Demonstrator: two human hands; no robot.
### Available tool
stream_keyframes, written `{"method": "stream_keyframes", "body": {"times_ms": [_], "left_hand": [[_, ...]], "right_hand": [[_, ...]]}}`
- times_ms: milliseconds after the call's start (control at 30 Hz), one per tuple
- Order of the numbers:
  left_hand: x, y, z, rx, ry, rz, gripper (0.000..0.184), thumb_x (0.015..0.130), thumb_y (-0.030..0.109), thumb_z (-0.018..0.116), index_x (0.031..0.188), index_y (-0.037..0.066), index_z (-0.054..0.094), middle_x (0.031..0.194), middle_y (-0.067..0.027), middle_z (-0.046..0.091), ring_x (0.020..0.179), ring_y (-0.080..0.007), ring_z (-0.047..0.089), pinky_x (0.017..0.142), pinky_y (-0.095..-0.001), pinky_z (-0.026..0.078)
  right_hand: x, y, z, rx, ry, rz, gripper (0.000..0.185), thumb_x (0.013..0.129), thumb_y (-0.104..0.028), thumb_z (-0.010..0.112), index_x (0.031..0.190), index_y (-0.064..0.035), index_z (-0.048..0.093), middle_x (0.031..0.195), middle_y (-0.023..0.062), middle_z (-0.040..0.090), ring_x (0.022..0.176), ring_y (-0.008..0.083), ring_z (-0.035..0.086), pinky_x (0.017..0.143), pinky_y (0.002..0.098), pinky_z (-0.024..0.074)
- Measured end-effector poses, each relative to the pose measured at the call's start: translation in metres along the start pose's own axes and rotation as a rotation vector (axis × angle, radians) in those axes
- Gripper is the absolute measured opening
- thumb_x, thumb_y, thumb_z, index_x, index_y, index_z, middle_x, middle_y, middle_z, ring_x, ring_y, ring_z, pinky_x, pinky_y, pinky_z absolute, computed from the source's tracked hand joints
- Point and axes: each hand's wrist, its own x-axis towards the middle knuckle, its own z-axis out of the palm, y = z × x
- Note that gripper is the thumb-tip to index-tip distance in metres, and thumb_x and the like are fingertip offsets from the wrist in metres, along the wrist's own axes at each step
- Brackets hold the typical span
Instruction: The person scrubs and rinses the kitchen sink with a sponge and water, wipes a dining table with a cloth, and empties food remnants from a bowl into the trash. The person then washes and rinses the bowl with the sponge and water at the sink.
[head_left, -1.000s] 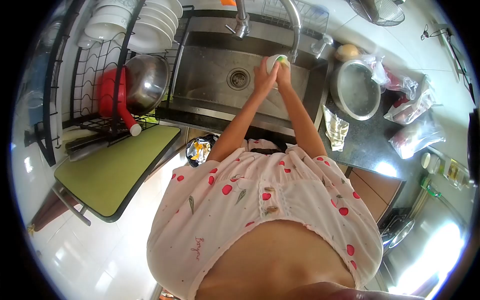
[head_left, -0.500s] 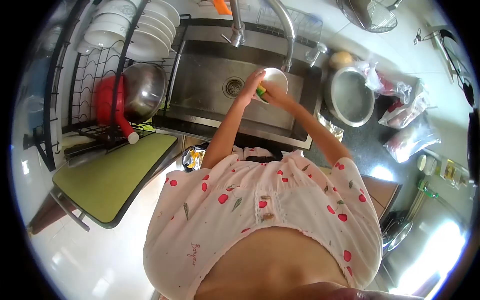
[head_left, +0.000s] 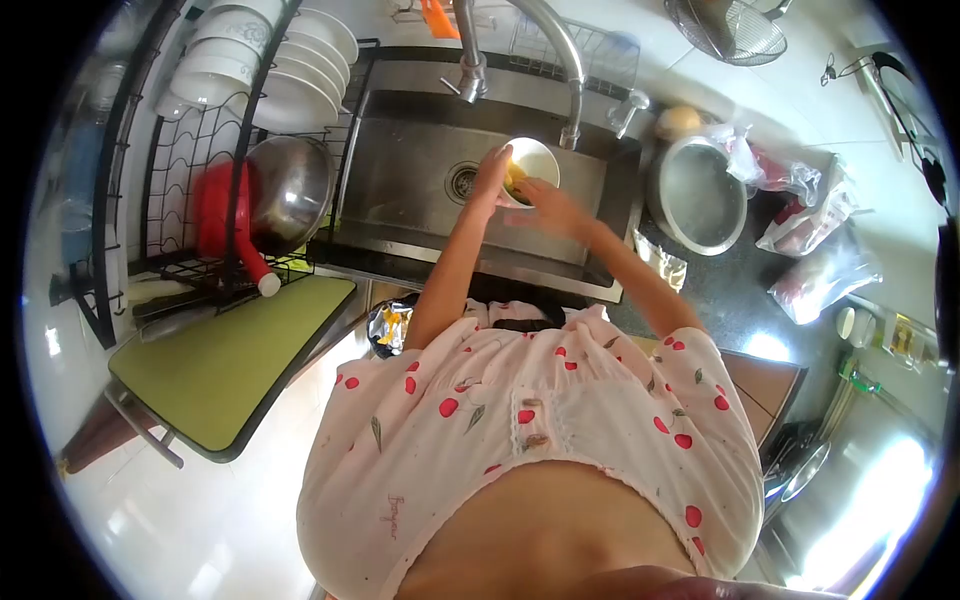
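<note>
A white bowl (head_left: 540, 165) is held over the steel sink (head_left: 400, 150), its inside turned up toward the camera. My left hand (head_left: 489, 183) grips its left side. My right hand (head_left: 553, 207) is at the bowl's lower edge, its fingers on a yellow and green sponge (head_left: 515, 178) that lies against the inner left side. Part of the sponge is hidden by the fingers. The faucet spout (head_left: 570, 130) hangs just right of the bowl, and no water can be made out.
Left of the sink stands a black rack (head_left: 247, 130) with white plates (head_left: 295, 95), a red pan (head_left: 215, 205) and a metal bowl (head_left: 290, 190). A green board (head_left: 230, 365) lies below. On the right are a metal basin (head_left: 700, 195) and plastic bags (head_left: 825, 275).
From a tilted position near the faucet, the bowl has come left and its inside now faces up. My right hand has moved to its lower edge with the sponge.
</note>
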Motion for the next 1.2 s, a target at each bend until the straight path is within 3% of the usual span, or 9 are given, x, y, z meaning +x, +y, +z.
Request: {"method": "stream_keyframes", "body": {"times_ms": [200,333,467,567,667,800,900,1067,1200], "left_hand": [[-0.016,0.008,-0.004,-0.068,-0.172,-0.104,0.077,0.071,0.067,0.045,0.121,0.008,0.039,0.113,-0.0121,0.046,0.100,-0.0277,0.050,0.073,-0.0479,0.048],[0.004,-0.034,-0.026,-0.221,-0.119,-0.425,0.073,0.074,0.068,0.040,0.122,0.012,0.041,0.118,-0.0105,0.046,0.111,-0.0238,0.042,0.088,-0.0495,0.038],[0.005,-0.070,-0.016,-0.761,-0.402,-0.099,0.047,0.086,0.048,0.039,0.114,0.011,0.048,0.117,-0.0031,0.050,0.106,-0.0170,0.049,0.087,-0.0363,0.043],[0.021,-0.086,-0.023,-0.819,-0.243,-0.066,0.042,0.087,0.043,0.041,0.113,0.011,0.048,0.114,-0.0042,0.052,0.105,-0.0183,0.050,0.088,-0.0362,0.043],[0.013,-0.074,-0.012,-0.980,-0.235,-0.011,0.040,0.087,0.041,0.042,0.111,0.009,0.050,0.112,-0.0056,0.053,0.103,-0.0199,0.051,0.088,-0.0368,0.043],[0.008,-0.061,-0.006,-0.807,-0.053,0.139,0.042,0.087,0.042,0.043,0.110,0.007,0.050,0.110,-0.0063,0.054,0.100,-0.0195,0.052,0.084,-0.0360,0.043],[0.006,-0.052,-0.004,-0.599,0.160,0.215,0.040,0.086,0.040,0.045,0.101,0.004,0.054,0.098,-0.0071,0.056,0.088,-0.0181,0.055,0.076,-0.0334,0.043],[-0.010,-0.029,0.004,0.246,0.323,0.516,0.040,0.086,0.033,0.044,0.073,-0.003,0.055,0.065,-0.0049,0.054,0.058,-0.0130,0.049,0.055,-0.0307,0.039],[-0.023,-0.020,0.017,0.312,0.371,0.681,0.041,0.087,0.028,0.045,0.063,-0.005,0.049,0.050,-0.0052,0.043,0.050,-0.0116,0.041,0.049,-0.0315,0.035]], "right_hand": [[0.009,0.000,0.000,0.158,0.200,0.085,0.036,0.074,-0.029,0.063,0.095,-0.0005,0.059,0.089,0.0185,0.060,0.084,0.0271,0.059,0.073,0.0374,0.0444],[0.019,0.006,0.000,0.901,0.240,0.539,0.036,0.076,-0.027,0.059,0.095,0.0032,0.057,0.084,0.0134,0.060,0.077,0.0175,0.058,0.064,0.0315,0.0469],[0.026,0.013,0.024,1.393,0.515,0.798,0.046,0.075,-0.032,0.058,0.101,0.0054,0.054,0.091,0.0138,0.058,0.077,0.0208,0.059,0.066,0.0338,0.0474],[0.029,0.039,0.039,1.559,0.501,0.824,0.047,0.075,-0.033,0.058,0.102,0.0048,0.054,0.093,0.0139,0.058,0.077,0.0220,0.059,0.069,0.0348,0.0472],[0.023,0.039,0.035,1.107,0.523,1.035,0.045,0.074,-0.039,0.059,0.091,0.0017,0.060,0.086,0.0098,0.061,0.076,0.0224,0.058,0.070,0.0328,0.0453],[0.008,0.053,0.054,0.615,0.689,1.026,0.039,0.077,-0.037,0.060,0.082,0.0011,0.062,0.079,0.0081,0.061,0.073,0.0198,0.057,0.068,0.0311,0.0436],[-0.006,0.064,0.065,0.726,0.949,0.991,0.032,0.079,-0.030,0.060,0.079,0.0018,0.061,0.074,0.0078,0.060,0.070,0.0179,0.056,0.065,0.0312,0.0436],[-0.006,0.033,0.041,1.684,0.844,0.926,0.026,0.081,-0.023,0.056,0.094,-0.0006,0.055,0.086,0.0051,0.057,0.079,0.0169,0.055,0.068,0.0298,0.0445],[-0.002,0.038,0.042,1.916,0.688,0.677,0.028,0.085,-0.026,0.049,0.102,-0.0039,0.053,0.093,0.0042,0.056,0.086,0.0176,0.053,0.077,0.0304,0.0421]]}}
